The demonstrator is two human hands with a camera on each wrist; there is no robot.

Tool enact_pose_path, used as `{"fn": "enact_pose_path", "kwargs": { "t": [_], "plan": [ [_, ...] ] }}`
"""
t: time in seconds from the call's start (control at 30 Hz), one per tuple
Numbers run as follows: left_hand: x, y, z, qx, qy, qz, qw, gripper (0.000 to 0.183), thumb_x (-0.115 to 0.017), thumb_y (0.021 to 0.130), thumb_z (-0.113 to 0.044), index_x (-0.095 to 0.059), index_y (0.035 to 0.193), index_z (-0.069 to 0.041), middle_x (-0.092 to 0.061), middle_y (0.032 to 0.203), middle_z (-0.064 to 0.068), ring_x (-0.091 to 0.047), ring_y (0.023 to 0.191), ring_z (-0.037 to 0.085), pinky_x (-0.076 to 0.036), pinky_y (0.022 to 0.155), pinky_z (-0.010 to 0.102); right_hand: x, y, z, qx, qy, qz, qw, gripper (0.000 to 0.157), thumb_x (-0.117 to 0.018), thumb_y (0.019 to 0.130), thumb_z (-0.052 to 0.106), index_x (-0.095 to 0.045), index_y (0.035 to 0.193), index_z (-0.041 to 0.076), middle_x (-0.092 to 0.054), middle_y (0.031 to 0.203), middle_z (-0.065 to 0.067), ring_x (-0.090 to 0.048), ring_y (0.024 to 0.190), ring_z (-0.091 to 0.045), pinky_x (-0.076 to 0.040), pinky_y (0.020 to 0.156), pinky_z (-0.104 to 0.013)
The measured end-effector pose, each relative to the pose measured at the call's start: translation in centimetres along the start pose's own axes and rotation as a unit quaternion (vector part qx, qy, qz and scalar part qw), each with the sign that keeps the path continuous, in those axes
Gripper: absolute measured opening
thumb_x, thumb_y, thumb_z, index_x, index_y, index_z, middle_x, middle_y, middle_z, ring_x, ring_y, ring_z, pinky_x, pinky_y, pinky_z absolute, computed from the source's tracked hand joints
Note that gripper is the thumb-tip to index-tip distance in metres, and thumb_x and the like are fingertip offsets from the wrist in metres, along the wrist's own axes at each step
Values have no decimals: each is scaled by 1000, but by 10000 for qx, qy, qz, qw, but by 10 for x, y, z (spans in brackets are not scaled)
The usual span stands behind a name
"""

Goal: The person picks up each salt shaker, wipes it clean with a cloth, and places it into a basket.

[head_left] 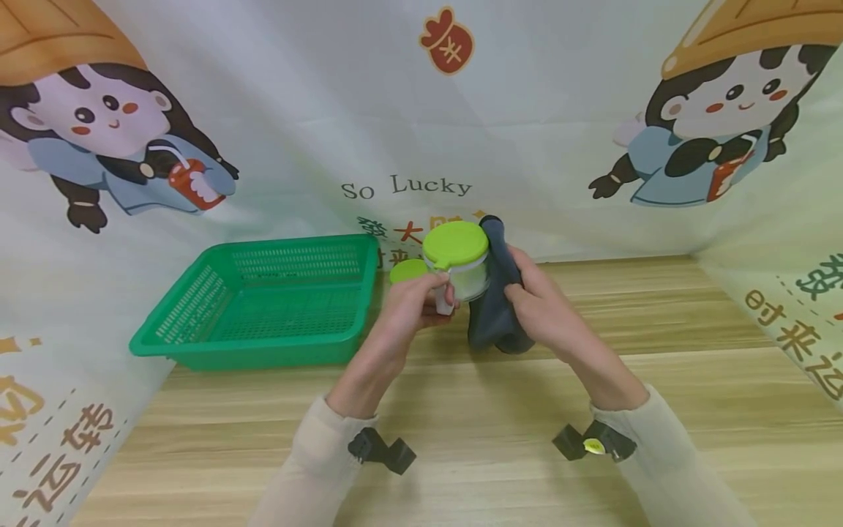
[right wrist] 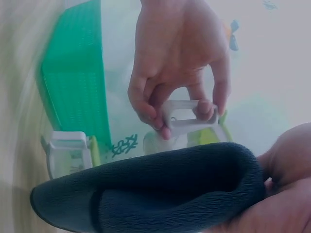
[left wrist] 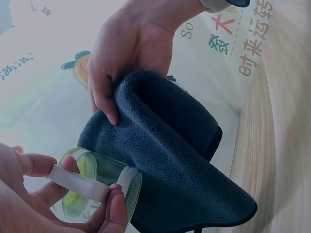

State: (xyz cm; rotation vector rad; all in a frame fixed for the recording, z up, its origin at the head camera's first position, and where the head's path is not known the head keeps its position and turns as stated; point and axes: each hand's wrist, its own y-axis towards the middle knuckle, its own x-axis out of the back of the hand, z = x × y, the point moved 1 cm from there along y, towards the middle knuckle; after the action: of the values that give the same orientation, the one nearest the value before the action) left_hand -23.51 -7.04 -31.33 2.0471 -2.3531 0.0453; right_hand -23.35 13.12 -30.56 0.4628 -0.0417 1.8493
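A clear jar with a bright green lid (head_left: 456, 244) is up off the table, slightly tilted. My left hand (head_left: 407, 301) grips it by its white handle (left wrist: 80, 183), fingers curled through the loop. With my right hand (head_left: 541, 307) I pinch a dark blue-grey cloth (head_left: 495, 318), which hangs folded and lies against the jar's right side. The left wrist view shows the cloth (left wrist: 165, 160) touching the jar's wall. Behind my left hand stands a second green-lidded jar (head_left: 408, 270), whose white handle shows in the right wrist view.
A green plastic basket (head_left: 266, 351) with slotted walls stands on the left of the wood-grain table (head_left: 474, 454). Close behind rises a printed white backdrop cloth (head_left: 540, 146), which also hangs along both sides.
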Motion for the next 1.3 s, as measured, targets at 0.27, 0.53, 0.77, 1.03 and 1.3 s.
{"fn": "enact_pose_path", "kwargs": {
  "t": [0.27,0.53,0.77,1.03,1.3],
  "plan": [
    [-6,0,0,116,258,220,9994,32,-54,102,-26,-63,78,-7,-63,78,1,-62,73,14,-55,75,28,12,7,-9,-253,242,-324,9989,60,-31,101,0,-31,160,8,-48,149,-23,-51,126,-34,-39,106,-45],
    [-9,-7,-6,-21,338,452,9984,33,-52,103,-27,-60,76,-10,-61,77,1,-64,74,14,-57,81,32,21,7,-3,-551,125,-480,9972,60,-33,99,2,-28,159,2,-39,156,-25,-45,132,-38,-35,111,-49],
    [-4,-8,-6,-73,16,368,9993,34,-52,102,-30,-58,75,-11,-67,81,4,-67,79,17,-56,82,32,14,5,0,-502,7,-431,9978,64,-55,98,7,-32,158,5,-44,153,-22,-47,135,-38,-40,112,-54],
    [-3,-8,-8,-102,-132,272,9995,33,-53,102,-29,-60,76,-11,-67,82,4,-66,78,17,-56,80,31,8,4,-5,-397,263,-217,9986,82,-52,89,-6,-19,163,7,-37,158,-23,-42,141,-40,-36,115,-56],
    [-2,-5,-3,-90,-299,246,9992,32,-52,103,-28,-59,78,-9,-66,81,4,-65,77,17,-55,82,32,4,-1,-1,-294,95,29,9995,66,-36,91,-9,-27,156,-3,-46,147,-28,-49,132,-39,-43,108,-51]
  ]
}}
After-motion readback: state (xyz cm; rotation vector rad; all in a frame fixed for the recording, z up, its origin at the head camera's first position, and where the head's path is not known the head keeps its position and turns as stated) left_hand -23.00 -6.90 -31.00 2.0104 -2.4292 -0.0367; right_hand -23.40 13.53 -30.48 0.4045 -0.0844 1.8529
